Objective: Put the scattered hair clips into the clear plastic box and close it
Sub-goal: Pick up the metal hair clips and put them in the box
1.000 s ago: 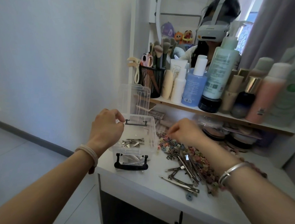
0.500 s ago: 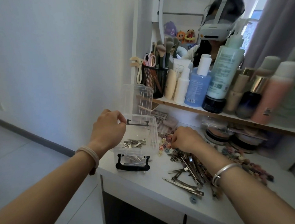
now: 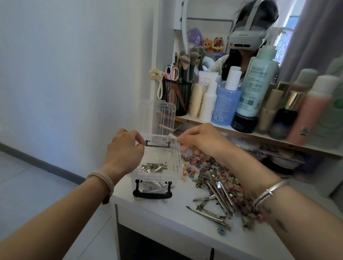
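The clear plastic box (image 3: 175, 169) stands at the table's left front corner, its lid (image 3: 157, 117) upright and open and a black handle (image 3: 152, 195) at its front. Several metal hair clips (image 3: 154, 166) lie inside. My left hand (image 3: 124, 150) grips the box's left rear rim. My right hand (image 3: 202, 141) hovers over the box's right rear corner, its fingertips pinched on a small, blurred hair clip. A scattered pile of hair clips (image 3: 217, 183), metal and small coloured ones, lies right of the box.
A shelf (image 3: 264, 138) behind holds bottles, among them a blue bottle (image 3: 225, 104), and a black mesh cup of brushes (image 3: 178, 96). A mirror (image 3: 220, 24) stands above. The table edge (image 3: 163, 214) runs close to the box, with floor to the left.
My right hand has lifted from the clip pile and moved left to the box's rim. My left hand stays on the box. The camera has moved closer.
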### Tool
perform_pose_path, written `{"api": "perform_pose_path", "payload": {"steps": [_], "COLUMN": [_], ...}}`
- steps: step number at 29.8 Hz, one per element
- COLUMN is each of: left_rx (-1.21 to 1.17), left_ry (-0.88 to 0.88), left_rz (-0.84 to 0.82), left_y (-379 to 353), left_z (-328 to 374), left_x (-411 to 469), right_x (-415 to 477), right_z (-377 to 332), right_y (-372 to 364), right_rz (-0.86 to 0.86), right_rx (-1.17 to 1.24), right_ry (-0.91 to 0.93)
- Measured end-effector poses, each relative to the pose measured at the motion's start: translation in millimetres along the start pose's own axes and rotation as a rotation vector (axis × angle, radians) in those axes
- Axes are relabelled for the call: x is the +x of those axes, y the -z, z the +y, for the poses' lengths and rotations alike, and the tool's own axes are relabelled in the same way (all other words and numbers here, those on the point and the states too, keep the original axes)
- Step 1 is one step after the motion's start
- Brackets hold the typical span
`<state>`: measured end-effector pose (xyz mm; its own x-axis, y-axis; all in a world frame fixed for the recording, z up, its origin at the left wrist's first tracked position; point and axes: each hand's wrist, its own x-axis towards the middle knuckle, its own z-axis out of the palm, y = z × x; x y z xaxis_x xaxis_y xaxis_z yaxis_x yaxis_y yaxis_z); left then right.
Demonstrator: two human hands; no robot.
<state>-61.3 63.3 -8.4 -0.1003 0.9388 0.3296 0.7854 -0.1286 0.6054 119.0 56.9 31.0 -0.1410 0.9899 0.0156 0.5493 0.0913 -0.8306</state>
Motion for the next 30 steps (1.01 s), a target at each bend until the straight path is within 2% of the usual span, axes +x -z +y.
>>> {"api": "perform_pose_path", "payload": {"steps": [2, 4, 6, 11, 13, 22, 27, 30], "left_rx": [0.004, 0.017, 0.036, 0.047, 0.042, 0.017, 0.016, 0.012], "left_ry": [-0.004, -0.010, -0.012, -0.004, -0.012, 0.007, 0.006, 0.005], "left_rz": [0.007, 0.015, 0.021, 0.022, 0.015, 0.010, 0.003, -0.009], "left_y": [0, 1, 4, 6, 4, 3, 5, 5], "left_z": [0, -1, -4, -10, -11, -12, -11, -9], "left_x": [1, 2, 4, 11, 12, 12, 10, 8], "right_x": [5, 16, 26, 44, 47, 42, 41, 40], "right_z": [-2, 6, 20, 55, 60, 61, 63, 65], "right_y": [-3, -1, -3, -25, -29, -17, -20, -16], "right_rz": [0.003, 0.119, 0.185, 0.068, 0.030, -0.053, -0.019, 0.060], "right_rx": [-0.007, -0.018, -0.164, -0.630, -0.722, -0.528, -0.494, -0.388], "right_ry": [0.018, 0.001, -0.023, -0.059, -0.067, -0.144, -0.131, -0.120]}}
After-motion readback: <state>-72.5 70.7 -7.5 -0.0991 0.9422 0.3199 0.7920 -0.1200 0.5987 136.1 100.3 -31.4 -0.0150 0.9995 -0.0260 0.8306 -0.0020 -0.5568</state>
